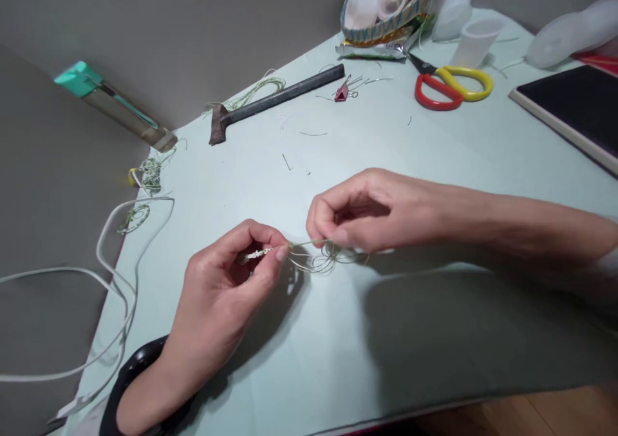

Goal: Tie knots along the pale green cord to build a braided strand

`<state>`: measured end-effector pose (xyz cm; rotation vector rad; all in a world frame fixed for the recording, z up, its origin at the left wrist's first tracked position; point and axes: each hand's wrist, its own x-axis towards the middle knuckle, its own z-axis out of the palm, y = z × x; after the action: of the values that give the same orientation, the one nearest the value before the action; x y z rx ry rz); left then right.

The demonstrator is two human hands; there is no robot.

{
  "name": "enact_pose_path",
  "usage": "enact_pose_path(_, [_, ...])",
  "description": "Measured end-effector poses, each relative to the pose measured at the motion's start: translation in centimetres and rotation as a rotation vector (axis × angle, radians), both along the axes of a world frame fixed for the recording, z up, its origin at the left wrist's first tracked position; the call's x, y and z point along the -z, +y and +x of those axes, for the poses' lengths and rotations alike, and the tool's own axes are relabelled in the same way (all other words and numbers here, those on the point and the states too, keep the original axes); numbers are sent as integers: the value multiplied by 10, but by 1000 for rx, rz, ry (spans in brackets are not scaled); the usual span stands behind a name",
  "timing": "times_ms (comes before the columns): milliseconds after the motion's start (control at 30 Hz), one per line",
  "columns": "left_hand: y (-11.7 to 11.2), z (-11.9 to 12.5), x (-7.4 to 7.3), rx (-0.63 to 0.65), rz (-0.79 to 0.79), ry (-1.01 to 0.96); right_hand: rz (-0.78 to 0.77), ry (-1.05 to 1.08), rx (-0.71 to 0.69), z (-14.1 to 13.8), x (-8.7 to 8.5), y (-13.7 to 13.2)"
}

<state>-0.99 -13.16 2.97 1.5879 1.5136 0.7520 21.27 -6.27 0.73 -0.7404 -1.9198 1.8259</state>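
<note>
Between thumb and fingertips, my left hand (pixel 236 275) pinches a short braided piece (pixel 258 254) of white and pale green cord. Thin loose cords (pixel 321 262) run from its end toward the right and curl into loops above the table. My right hand (pixel 381 210) pinches one pale green strand, which is stretched between the two hands. Both hands are held close together over the middle of the table. The far end of the braid is partly hidden inside my left palm.
A hammer (pixel 280 96), a binder clip (pixel 342 92) and red-and-yellow scissors (pixel 451 87) lie toward the back. Behind them stands a basket (pixel 352 33) holding plastic cups. A dark-screened tablet (pixel 574 111) is at right. A white cable (pixel 113 265) loops off the left edge near a bottle (pixel 120 111).
</note>
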Motion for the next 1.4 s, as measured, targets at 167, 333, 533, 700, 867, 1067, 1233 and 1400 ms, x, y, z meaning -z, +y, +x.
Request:
enact_pose_path(167, [1, -4, -8, -44, -129, -167, 16, 191, 74, 19, -11, 16])
enact_pose_path(333, [-3, -3, -19, -86, -237, -308, -115, 214, 209, 22, -25, 11])
enact_pose_path(533, [-10, -4, -24, -52, -372, -434, -94, 282, 282, 23, -18, 19])
enact_pose_path(700, [-16, 0, -25, -60, -480, -524, 5, 328, 599, 13, -1, 37])
enact_pose_path(867, [-19, 1, -29, -76, -500, -573, 489, 32, 692, 3, 3, 28])
enact_pose_path(1067, [-22, 2, -33, -120, -445, -623, 839, 39, 536, -13, -11, -27])
enact_pose_path(1233, [-23, 6, -32, -143, -426, -618, 873, 140, 368, -26, -5, -45])
enact_pose_path(1400, [-23, 6, -29, -161, -425, -626, 877, 110, 371, -28, -2, -43])
